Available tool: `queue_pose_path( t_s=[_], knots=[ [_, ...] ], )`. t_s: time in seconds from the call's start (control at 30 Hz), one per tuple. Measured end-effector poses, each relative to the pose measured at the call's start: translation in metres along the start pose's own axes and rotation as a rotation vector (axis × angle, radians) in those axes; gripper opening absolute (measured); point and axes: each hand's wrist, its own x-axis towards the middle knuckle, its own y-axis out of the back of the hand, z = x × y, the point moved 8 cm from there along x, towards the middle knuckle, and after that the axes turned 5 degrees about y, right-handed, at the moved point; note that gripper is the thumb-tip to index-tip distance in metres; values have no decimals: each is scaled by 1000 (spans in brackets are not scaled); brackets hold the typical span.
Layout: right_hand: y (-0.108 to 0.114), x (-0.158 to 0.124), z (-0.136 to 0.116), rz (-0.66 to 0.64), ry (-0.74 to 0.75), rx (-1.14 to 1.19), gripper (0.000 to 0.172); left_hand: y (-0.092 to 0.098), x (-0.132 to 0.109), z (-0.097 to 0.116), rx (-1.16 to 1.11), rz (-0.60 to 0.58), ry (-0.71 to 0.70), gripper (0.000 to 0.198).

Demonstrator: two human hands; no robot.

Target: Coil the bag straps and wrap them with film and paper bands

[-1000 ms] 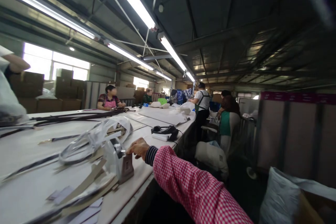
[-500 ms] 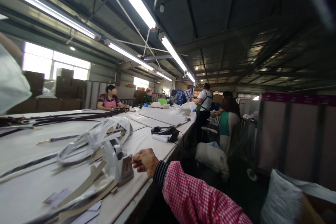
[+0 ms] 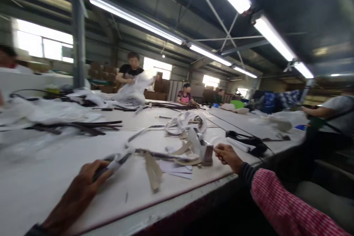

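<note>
My left hand [image 3: 83, 186] grips a bagged strap [image 3: 118, 158] on the table [image 3: 55, 177]. My right hand [image 3: 228, 155], fingers pinched shut, touches the tape dispenser [image 3: 206, 152]. I judge this is drawing tape; next calls for a steady pull toward the strap.

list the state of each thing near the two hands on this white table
left hand, fingers laid over the plastic-wrapped dark strap
right hand, fingers pinched beside the grey tape dispenser
plastic-wrapped dark strap, lying flat on the white table
grey tape dispenser, upright near the table edge
beige flat strips, loose, lying flat
black corded tool, lying unheld
long ceiling tube lights, lit
</note>
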Motion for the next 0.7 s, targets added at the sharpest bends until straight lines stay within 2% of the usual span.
queue_pose_path(
  t_s=[0.03,0.17,0.27,0.4,0.5,0.6,0.7],
  knots=[
    [0,3,-2,-11,16,-13,25,1,-3,0,13,-47,-11,44],
    [-1,2,-2,14,71,-19,27,5,-8,12,25,-56,-8,47],
    [-4,-11,17,91,80,8,33,4,-9,15,35,-74,2,49],
    [-2,-27,47,193,80,44,42,1,-4,7,19,-85,11,48],
    [-3,-38,47,227,112,84,45,2,-3,6,4,-71,30,44],
    [-31,-48,25,131,141,139,44,3,-7,11,-18,-68,48,43],
    [-99,-60,-12,-103,179,214,41,7,-11,17,-34,-34,34,40]
  ],
)
